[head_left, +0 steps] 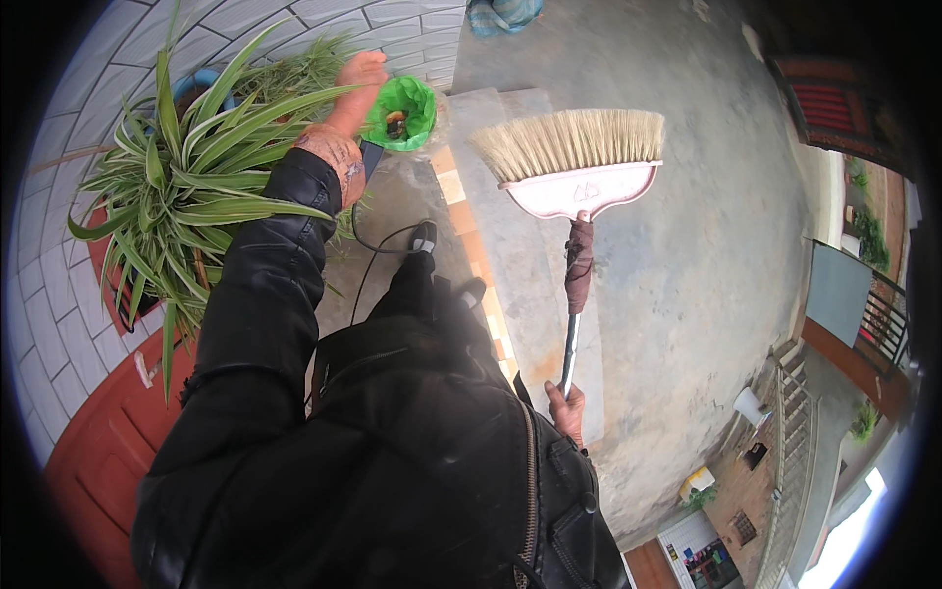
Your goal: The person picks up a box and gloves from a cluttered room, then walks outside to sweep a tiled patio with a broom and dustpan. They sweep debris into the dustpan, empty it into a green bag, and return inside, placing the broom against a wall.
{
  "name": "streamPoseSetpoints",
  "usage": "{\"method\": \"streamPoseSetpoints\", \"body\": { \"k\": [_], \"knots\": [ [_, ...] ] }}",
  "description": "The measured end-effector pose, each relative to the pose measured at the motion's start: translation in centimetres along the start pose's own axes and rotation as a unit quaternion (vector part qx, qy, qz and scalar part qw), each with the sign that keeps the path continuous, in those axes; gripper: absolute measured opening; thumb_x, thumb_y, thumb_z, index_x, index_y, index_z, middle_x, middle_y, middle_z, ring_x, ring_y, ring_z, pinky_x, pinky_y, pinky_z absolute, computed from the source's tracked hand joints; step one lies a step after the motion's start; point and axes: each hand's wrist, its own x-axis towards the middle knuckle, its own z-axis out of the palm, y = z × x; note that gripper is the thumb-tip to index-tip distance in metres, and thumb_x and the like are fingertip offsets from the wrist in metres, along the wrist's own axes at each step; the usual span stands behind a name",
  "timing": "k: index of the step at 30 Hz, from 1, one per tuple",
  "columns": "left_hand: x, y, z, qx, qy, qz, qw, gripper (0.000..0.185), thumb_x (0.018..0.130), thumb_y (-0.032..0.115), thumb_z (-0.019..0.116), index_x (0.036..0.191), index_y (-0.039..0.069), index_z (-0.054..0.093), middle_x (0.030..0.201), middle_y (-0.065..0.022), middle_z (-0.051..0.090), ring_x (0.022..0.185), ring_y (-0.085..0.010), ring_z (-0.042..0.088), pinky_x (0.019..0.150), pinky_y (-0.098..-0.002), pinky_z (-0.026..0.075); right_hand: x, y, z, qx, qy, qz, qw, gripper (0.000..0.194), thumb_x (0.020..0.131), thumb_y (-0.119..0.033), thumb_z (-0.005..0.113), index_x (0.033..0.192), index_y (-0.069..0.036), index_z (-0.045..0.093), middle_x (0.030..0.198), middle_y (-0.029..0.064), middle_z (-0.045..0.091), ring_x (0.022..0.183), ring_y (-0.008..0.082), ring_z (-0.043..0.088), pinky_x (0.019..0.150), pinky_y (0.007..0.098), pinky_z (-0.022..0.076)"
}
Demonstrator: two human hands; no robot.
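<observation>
My right hand (566, 409) grips the metal handle of a broom (581, 188). The broom has a pale pink plastic head with beige bristles pointing away from me, and brown cloth is wrapped round the upper part of its handle. At the upper left, my left hand (362, 72) is held out beside a bin lined with a green plastic bag (418, 110); some dark and orange scraps lie inside. Its fingers are mostly turned from view, and nothing shows in it. Beneath my left forearm spreads a spider plant (199, 184) with striped leaves.
A tiled wall (48, 294) and a red door (110, 456) are on the left. A dark cable (358, 294) loops near my feet. A tiled step edge (471, 247) runs beside the concrete floor (706, 243). A striped sack (504, 15) lies at the top.
</observation>
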Motion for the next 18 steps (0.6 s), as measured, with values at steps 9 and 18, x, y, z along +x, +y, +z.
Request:
{"method": "streamPoseSetpoints", "body": {
  "k": [9,18],
  "knots": [
    [-1.1,7.1,6.1,-0.056,-0.32,-0.133,0.936,0.078,0.076,0.059,0.054,0.131,0.006,0.037,0.128,-0.017,0.042,0.121,-0.025,0.038,0.099,-0.034,0.03,-1.0,-2.0,-1.3,-0.152,0.055,-0.04,0.986,0.032,0.076,-0.016,0.068,0.056,-0.004,0.046,0.049,-0.0048,0.035,0.05,0.0042,0.029,0.041,0.0245,0.0285],
    [-4.9,10.3,9.5,-0.167,-0.305,-0.063,0.935,0.026,0.086,0.032,0.053,0.084,0.006,0.058,0.069,-0.0014,0.051,0.062,-0.0089,0.047,0.058,-0.0232,0.039,-0.5,-4.0,-2.9,-0.259,0.079,-0.122,0.955,0.033,0.073,-0.021,0.07,0.057,-0.004,0.047,0.045,0.0076,0.039,0.041,0.013,0.032,0.04,0.0291,0.0338]
  ]
}}
